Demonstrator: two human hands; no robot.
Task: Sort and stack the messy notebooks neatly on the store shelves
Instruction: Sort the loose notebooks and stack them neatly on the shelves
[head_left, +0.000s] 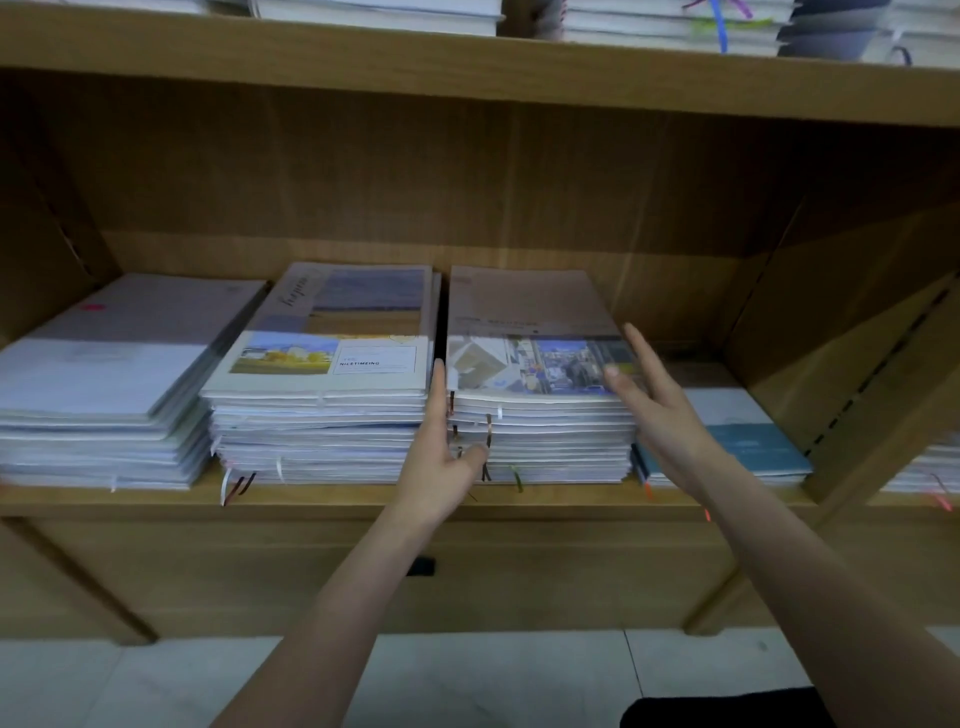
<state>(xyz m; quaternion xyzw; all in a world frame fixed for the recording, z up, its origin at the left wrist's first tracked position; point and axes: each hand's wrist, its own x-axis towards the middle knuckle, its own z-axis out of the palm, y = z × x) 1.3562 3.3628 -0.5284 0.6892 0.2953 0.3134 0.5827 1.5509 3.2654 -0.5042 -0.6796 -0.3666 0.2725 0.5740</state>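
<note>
Your left hand (441, 457) and right hand (660, 410), fingers straight, flank the stack (540, 415) between them on the shelf (363, 499). Squeeze unevenly and top notebooks may slide, or bump the pile (322, 410) just left. The shelf also holds a low pile (748, 447) just right.

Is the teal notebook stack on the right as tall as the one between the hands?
No, the teal notebook stack sits far lower than the stack between the hands.
</note>
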